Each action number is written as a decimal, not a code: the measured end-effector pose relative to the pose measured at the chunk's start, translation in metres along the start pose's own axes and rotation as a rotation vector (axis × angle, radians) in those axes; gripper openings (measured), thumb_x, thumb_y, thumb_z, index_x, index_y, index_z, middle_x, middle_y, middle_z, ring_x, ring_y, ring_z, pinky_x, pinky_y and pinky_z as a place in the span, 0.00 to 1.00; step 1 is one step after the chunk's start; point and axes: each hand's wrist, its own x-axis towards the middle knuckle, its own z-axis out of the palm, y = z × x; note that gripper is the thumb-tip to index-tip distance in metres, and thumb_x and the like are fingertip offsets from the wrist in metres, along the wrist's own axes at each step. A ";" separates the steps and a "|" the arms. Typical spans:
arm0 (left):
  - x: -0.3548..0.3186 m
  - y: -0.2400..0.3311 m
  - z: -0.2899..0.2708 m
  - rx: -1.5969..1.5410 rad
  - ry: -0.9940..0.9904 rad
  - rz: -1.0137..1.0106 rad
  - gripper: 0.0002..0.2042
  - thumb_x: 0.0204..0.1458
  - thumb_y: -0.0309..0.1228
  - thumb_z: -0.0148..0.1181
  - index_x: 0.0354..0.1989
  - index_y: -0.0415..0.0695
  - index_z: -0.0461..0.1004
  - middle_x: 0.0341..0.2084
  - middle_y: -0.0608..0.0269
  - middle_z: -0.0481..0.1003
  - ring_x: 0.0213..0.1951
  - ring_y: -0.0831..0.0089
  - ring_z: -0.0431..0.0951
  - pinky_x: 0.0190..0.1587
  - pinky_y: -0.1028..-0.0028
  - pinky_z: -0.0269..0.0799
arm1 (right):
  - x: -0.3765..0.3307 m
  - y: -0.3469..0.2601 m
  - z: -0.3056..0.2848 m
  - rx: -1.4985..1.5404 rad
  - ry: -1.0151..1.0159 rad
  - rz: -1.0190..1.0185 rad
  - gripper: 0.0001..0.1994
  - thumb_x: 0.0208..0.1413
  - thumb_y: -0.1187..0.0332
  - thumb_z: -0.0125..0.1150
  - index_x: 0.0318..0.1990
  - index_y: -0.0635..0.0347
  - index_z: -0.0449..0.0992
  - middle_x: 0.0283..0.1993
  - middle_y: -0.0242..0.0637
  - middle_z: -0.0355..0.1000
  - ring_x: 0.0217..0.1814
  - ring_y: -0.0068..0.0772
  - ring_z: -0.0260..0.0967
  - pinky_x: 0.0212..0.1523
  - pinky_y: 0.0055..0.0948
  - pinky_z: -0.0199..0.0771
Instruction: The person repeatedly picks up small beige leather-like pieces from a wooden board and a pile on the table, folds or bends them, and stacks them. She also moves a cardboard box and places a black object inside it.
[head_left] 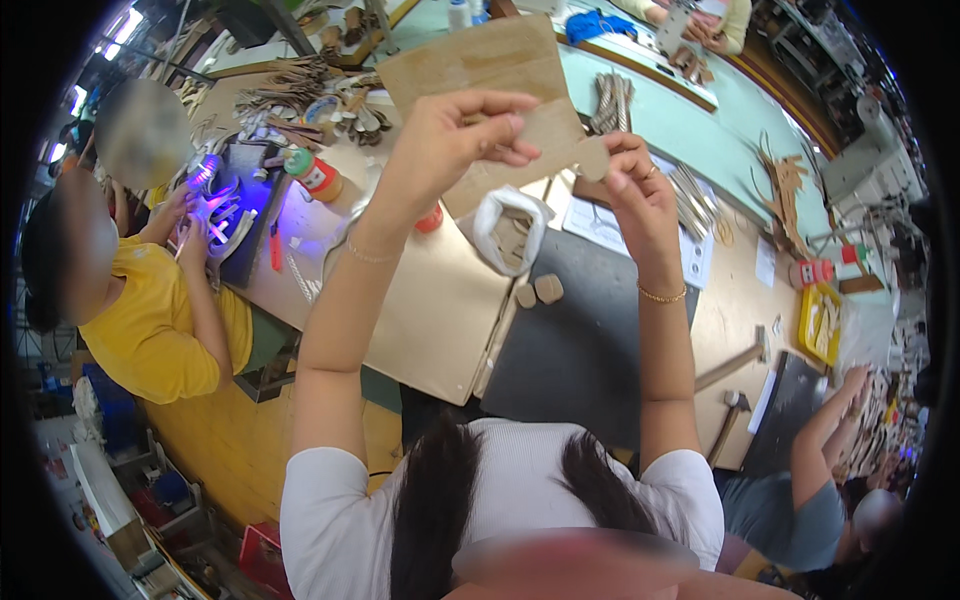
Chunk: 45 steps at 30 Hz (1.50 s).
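Tan boot-shaped leather piece [490, 70], flat, held up, both hands grasping it, left hand [455, 130], right hand [630, 180]

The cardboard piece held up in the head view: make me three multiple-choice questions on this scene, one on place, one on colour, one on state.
1. Where is the white bag?
A. on the table under the raised cardboard
B. on the floor
C. in the person's lap

2. What colour is the shirt of the co-worker at left?
A. green
B. yellow
C. black

3. How is the cardboard piece held?
A. lying flat on the table
B. pinched by both hands in the air
C. folded inside the bag

Answers: 1 A, the bag sits on the table; 2 B, the shirt is plainly yellow; 3 B, left hand and right hand grip its lower edge.
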 end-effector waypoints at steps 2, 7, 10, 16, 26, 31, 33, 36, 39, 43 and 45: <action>-0.025 -0.008 0.014 -0.033 -0.071 -0.062 0.14 0.57 0.26 0.57 0.50 0.30 0.74 0.35 0.53 0.78 0.35 0.69 0.82 0.39 0.75 0.80 | -0.026 -0.018 0.009 -0.053 -0.080 0.056 0.03 0.59 0.72 0.59 0.34 0.61 0.75 0.55 0.35 0.62 0.59 0.27 0.61 0.57 0.28 0.62; -0.071 -0.023 0.033 -0.084 -0.179 -0.164 0.16 0.58 0.29 0.58 0.51 0.32 0.74 0.38 0.53 0.79 0.36 0.68 0.82 0.40 0.75 0.81 | -0.070 -0.042 0.024 -0.091 -0.151 0.137 0.04 0.58 0.72 0.60 0.34 0.63 0.75 0.53 0.36 0.64 0.53 0.24 0.63 0.49 0.24 0.67; -0.086 -0.027 0.039 -0.136 -0.213 -0.179 0.15 0.58 0.27 0.58 0.51 0.33 0.74 0.39 0.53 0.79 0.37 0.69 0.82 0.40 0.75 0.82 | -0.088 -0.050 0.027 -0.031 -0.128 0.232 0.05 0.59 0.72 0.60 0.35 0.64 0.74 0.50 0.36 0.67 0.44 0.20 0.64 0.45 0.22 0.68; -0.102 -0.031 0.045 -0.102 -0.160 -0.125 0.14 0.56 0.24 0.59 0.51 0.36 0.75 0.38 0.55 0.78 0.35 0.72 0.81 0.37 0.76 0.82 | -0.105 -0.054 0.035 -0.045 -0.114 0.160 0.05 0.57 0.71 0.61 0.34 0.63 0.74 0.49 0.38 0.70 0.46 0.23 0.66 0.46 0.23 0.67; -0.113 -0.033 0.041 -0.091 -0.162 -0.172 0.16 0.58 0.34 0.59 0.49 0.36 0.76 0.39 0.59 0.78 0.38 0.70 0.82 0.39 0.75 0.81 | -0.112 -0.064 0.048 -0.429 -0.227 -0.013 0.04 0.51 0.72 0.63 0.30 0.59 0.74 0.50 0.39 0.76 0.49 0.31 0.69 0.54 0.32 0.65; -0.111 -0.037 0.041 -0.105 -0.208 -0.078 0.24 0.60 0.46 0.55 0.52 0.36 0.73 0.42 0.54 0.77 0.41 0.67 0.82 0.41 0.73 0.81 | -0.114 -0.067 0.051 -0.363 -0.192 0.049 0.05 0.51 0.71 0.64 0.29 0.59 0.74 0.51 0.38 0.75 0.48 0.30 0.68 0.54 0.32 0.64; -0.111 -0.038 0.041 -0.100 -0.220 -0.068 0.27 0.59 0.50 0.52 0.53 0.35 0.72 0.42 0.52 0.77 0.41 0.66 0.82 0.41 0.73 0.81 | -0.114 -0.067 0.049 -0.352 -0.155 0.044 0.05 0.51 0.70 0.64 0.29 0.59 0.75 0.51 0.36 0.73 0.49 0.30 0.67 0.54 0.31 0.63; -0.112 -0.037 0.041 -0.066 -0.254 -0.080 0.31 0.60 0.54 0.49 0.53 0.33 0.71 0.42 0.50 0.77 0.41 0.64 0.82 0.42 0.71 0.81 | -0.109 -0.067 0.042 -0.388 -0.105 0.028 0.05 0.50 0.68 0.65 0.31 0.59 0.77 0.50 0.32 0.64 0.51 0.28 0.62 0.54 0.29 0.60; -0.115 -0.035 0.042 -0.069 -0.293 -0.084 0.32 0.60 0.54 0.47 0.53 0.32 0.71 0.40 0.50 0.78 0.40 0.62 0.82 0.42 0.71 0.81 | -0.105 -0.064 0.040 -0.392 -0.111 0.077 0.06 0.51 0.68 0.65 0.31 0.60 0.77 0.49 0.32 0.65 0.49 0.26 0.61 0.52 0.27 0.60; -0.117 -0.032 0.043 -0.088 -0.291 -0.109 0.29 0.62 0.51 0.48 0.52 0.31 0.71 0.38 0.49 0.78 0.40 0.60 0.83 0.41 0.70 0.82 | -0.103 -0.059 0.041 -0.388 -0.126 0.125 0.06 0.51 0.68 0.65 0.31 0.60 0.78 0.48 0.32 0.65 0.47 0.25 0.62 0.50 0.25 0.60; -0.117 -0.031 0.043 -0.093 -0.286 -0.129 0.27 0.63 0.48 0.49 0.52 0.31 0.72 0.38 0.50 0.78 0.39 0.60 0.83 0.40 0.70 0.82 | -0.102 -0.057 0.041 -0.369 -0.132 0.146 0.06 0.51 0.67 0.65 0.32 0.60 0.78 0.47 0.31 0.65 0.46 0.24 0.62 0.49 0.24 0.60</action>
